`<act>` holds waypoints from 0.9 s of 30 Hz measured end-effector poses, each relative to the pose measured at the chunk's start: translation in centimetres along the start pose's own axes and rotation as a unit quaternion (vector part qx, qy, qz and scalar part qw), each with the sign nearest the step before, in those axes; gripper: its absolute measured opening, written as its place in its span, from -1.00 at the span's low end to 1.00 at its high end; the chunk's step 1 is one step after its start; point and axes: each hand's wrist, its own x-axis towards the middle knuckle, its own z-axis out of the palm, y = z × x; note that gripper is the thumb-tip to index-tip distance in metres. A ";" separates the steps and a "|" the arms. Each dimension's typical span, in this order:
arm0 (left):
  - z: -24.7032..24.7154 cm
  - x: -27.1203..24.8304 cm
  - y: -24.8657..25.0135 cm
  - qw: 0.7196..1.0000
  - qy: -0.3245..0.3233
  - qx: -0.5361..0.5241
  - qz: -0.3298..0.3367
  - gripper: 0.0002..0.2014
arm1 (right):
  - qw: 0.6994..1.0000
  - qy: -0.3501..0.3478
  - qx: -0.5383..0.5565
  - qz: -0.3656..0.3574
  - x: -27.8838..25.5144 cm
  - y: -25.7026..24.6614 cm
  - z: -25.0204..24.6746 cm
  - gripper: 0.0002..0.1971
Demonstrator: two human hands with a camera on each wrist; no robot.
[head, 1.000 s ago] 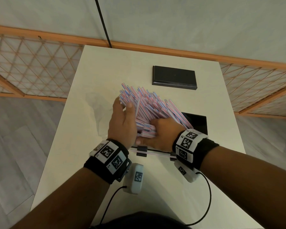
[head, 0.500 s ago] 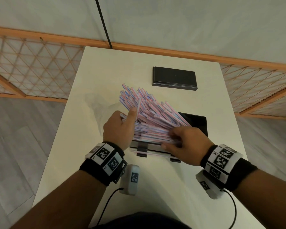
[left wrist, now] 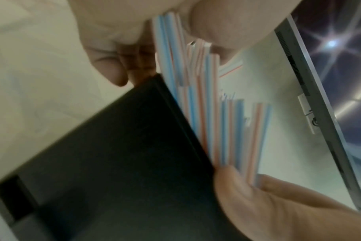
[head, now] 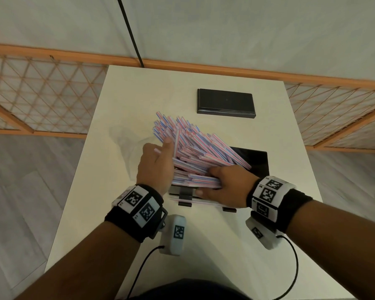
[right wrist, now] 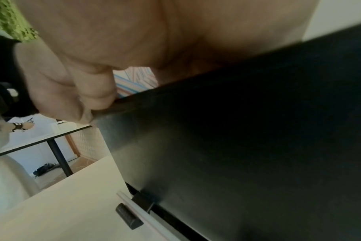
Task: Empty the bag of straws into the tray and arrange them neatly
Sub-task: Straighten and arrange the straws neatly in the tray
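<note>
Striped straws (head: 195,148) are heaped over the black tray (head: 259,162) and fan out past the tray's far-left corner; only the tray's right end is bare. The left hand (head: 155,167) is at the tray's left side, grips the heap, thumb up along it. The right hand (head: 230,185) is at the tray's near edge, fingers over the straw ends, thumb under. Loose straws (head: 204,202) lie on the table (head: 204,245) just before the tray. A clear bag (head: 126,139) lies left of the tray and a black box (head: 225,103) beyond it, apart.

Piled straws (head: 199,148) hide most of the black tray (head: 258,161).
</note>
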 end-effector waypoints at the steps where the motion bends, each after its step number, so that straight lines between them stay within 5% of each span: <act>1: 0.2 -0.1 0.3 0.999 0.006 -0.044 -0.010 -0.57 | 1.000 -0.006 0.008 0.002 0.0 -0.2 0.0 -0.38; 5: 0.8 -0.1 0.6 0.972 0.034 -0.224 -0.066 -0.28 | 1.000 -0.018 0.019 0.010 0.0 -1.1 -0.1 -0.37; 10: 1.1 -0.6 1.1 0.953 0.040 -0.293 -0.060 -0.11 | 0.999 -0.020 0.025 0.012 0.4 -1.7 -0.7 -0.29; 12: 1.1 -0.8 1.4 0.957 0.038 -0.281 -0.060 0.03 | 0.999 -0.024 0.031 0.014 0.5 -2.0 -0.8 -0.26; 16: 1.4 -1.1 1.2 0.983 0.023 -0.180 -0.037 -0.23 | 1.000 -0.016 -0.015 0.018 1.1 -2.6 -0.8 -0.37; 22: 1.4 -1.6 0.2 0.999 -0.031 -0.020 0.015 -0.06 | 0.999 0.005 -0.047 0.000 1.0 -2.5 -2.4 -0.48; 27: 0.6 -1.1 0.2 0.997 0.002 -0.081 0.001 -0.19 | 0.998 0.043 -0.031 -0.014 -1.1 -0.4 -3.9 -0.48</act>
